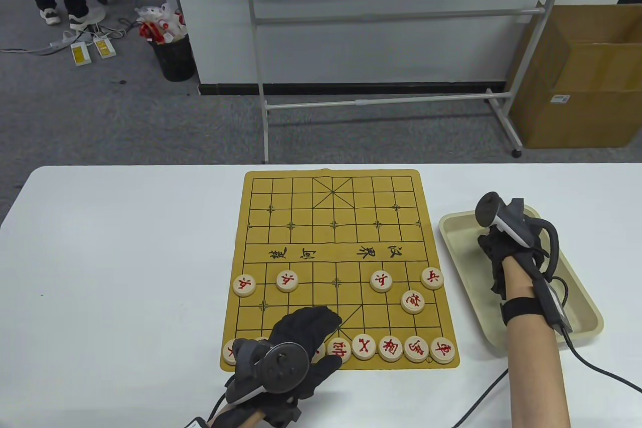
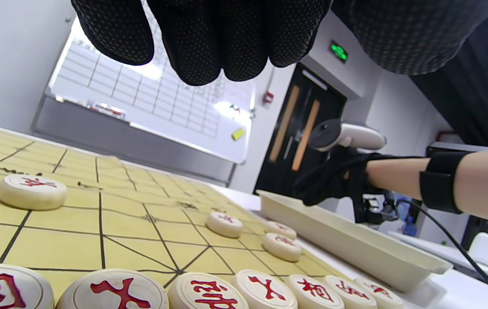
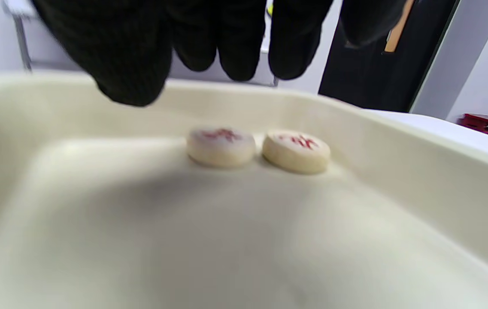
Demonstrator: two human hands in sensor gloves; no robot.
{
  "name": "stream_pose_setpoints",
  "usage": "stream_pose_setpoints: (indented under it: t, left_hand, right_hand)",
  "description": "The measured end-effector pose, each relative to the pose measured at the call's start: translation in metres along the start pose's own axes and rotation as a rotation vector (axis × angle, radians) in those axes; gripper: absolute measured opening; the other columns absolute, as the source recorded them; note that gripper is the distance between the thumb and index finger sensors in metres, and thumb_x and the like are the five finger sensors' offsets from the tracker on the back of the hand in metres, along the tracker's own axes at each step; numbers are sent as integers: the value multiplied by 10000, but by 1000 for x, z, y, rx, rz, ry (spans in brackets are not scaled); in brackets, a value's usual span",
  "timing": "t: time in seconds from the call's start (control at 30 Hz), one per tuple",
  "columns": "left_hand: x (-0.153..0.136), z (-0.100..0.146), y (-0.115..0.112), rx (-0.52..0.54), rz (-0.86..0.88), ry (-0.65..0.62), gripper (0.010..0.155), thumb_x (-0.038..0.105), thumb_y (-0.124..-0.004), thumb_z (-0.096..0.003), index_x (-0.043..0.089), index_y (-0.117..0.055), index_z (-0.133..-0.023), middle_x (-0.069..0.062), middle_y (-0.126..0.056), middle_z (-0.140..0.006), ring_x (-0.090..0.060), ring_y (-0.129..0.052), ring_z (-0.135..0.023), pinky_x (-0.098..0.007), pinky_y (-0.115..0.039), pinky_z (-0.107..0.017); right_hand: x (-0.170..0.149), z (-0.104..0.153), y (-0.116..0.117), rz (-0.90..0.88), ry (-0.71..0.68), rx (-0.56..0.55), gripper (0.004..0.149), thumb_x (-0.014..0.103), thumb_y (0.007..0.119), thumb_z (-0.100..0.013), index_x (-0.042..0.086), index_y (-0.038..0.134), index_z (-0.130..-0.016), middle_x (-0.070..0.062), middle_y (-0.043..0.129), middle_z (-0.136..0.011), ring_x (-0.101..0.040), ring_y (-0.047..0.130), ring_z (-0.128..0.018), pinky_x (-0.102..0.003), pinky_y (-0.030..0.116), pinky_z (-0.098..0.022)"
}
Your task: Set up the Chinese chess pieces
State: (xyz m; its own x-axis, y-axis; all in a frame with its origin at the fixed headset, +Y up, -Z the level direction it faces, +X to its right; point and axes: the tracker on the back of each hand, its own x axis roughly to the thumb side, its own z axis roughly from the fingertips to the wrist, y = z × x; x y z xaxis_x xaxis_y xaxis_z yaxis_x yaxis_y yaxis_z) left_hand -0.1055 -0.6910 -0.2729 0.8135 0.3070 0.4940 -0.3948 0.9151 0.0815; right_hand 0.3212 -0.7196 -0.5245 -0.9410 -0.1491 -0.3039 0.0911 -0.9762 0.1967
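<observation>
Red-lettered pieces (image 2: 201, 294) line the board (image 1: 301, 227) beside the tray (image 1: 582, 297)

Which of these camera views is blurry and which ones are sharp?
Right wrist view: soft and smeared, the two pieces in the tray have unreadable characters. Left wrist view: near pieces crisp, whiteboard glare behind. Table view: evenly lit, sharp.

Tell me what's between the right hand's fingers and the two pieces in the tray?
Nothing: the right wrist view shows bare tray between the fingers and the two pieces.
</observation>
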Motion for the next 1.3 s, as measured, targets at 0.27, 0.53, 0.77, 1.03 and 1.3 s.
stream_pose_setpoints:
  t: [0.27, 0.53, 0.77, 1.03, 1.3]
  left_hand:
    - [2, 0, 0, -11, 3, -11, 746, 575, -749, -369, 283, -581, -1035, -3, -665, -1102, -261, -727, -1027, -549, -648, -750]
    - [3, 0, -2, -19, 6, -11, 747, 573, -751, -369, 286, -577, -1036, -1, -661, -1104, -259, -722, -1030, -550, -647, -750]
    - [4, -1, -3, -19, 2, -7, 746, 574, -749, -370, 289, -575, -1037, 0, -660, -1105, -259, -721, -1031, -550, -645, -752]
    - [5, -3, -2, -4, -7, -5, 747, 572, -751, -369, 291, -573, -1038, 3, -658, -1106, -256, -719, -1033, -551, -642, -756]
    - [19, 1, -1, 51, -15, -60, 742, 562, -757, -371, 295, -565, -1036, 6, -659, -1101, -248, -727, -1026, -544, -651, -753]
  right_hand:
    - [8, -19, 24, 61, 21, 30, 767, 457, 815, -455, 265, 503, -1128, -39, 561, -1209, -372, 533, -1136, -643, 420, -790]
    - [7, -16, 26, 60, 2, -26, 715, 490, 866, -402, 264, 661, -1049, -57, 800, -1018, -325, 774, -959, -635, 506, -771]
    - [6, -12, 26, 36, -25, -26, 719, 460, 903, -387, 266, 674, -1040, -49, 834, -1022, -309, 812, -950, -631, 519, -768]
    - [-3, 38, -22, -75, -109, -185, 757, 490, 891, -394, 206, 653, -1055, -61, 814, -1021, -311, 823, -924, -647, 527, -756]
    - [21, 157, -58, -557, -498, -140, 771, 492, 885, -407, 135, 664, -1053, -128, 812, -998, -361, 828, -876, -647, 542, -744]
